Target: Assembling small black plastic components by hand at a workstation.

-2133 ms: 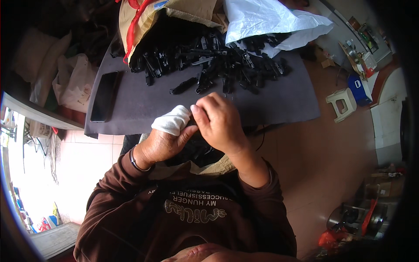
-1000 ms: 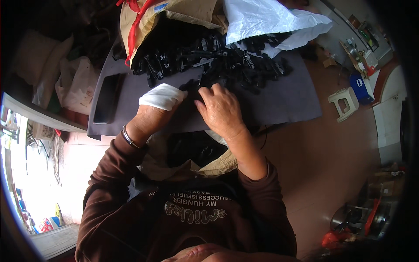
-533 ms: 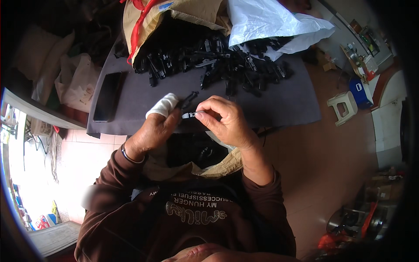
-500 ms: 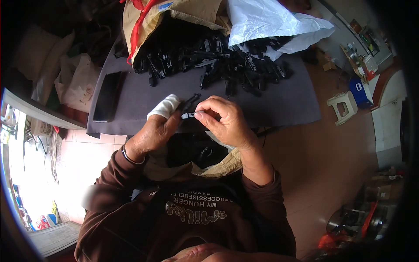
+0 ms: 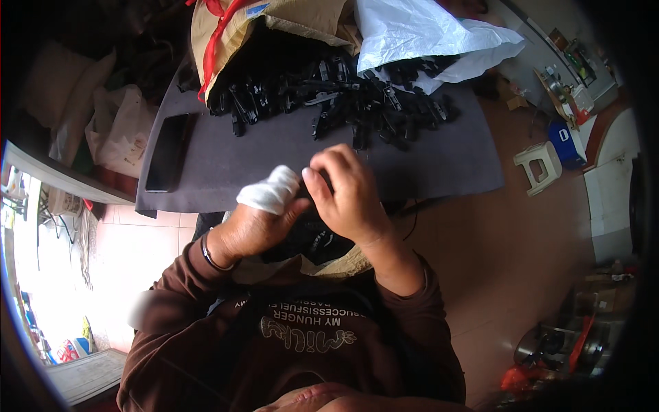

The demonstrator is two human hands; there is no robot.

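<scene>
My left hand [image 5: 255, 223], its fingers covered by a white cloth wrap [image 5: 268, 193], is held over the near table edge with the thumb apart from the wrap. The wrap hides whether those fingers grip anything. Close beside it, my right hand [image 5: 349, 199] has its fingers curled and the thumb near the index finger. Something dark shows between the two hands, too blurred to name. Beyond them lies a heap of small black plastic clip-like parts [image 5: 329, 103] on the dark grey table [image 5: 226, 161]. An open sack [image 5: 350, 263] with dark contents sits below my hands.
A tan sack [image 5: 298, 17] with a red ribbon [image 5: 218, 41] and a white sack [image 5: 419, 38] open onto the heap. A black phone [image 5: 168, 152] lies at the table's left. Rightward on the floor stand a pale stool [image 5: 537, 167] and a blue box [image 5: 564, 144].
Both hands have shifted; the left has drawn nearer to me and turned, and the right has tilted more upright. The black part with the light tip between them no longer shows clearly.
</scene>
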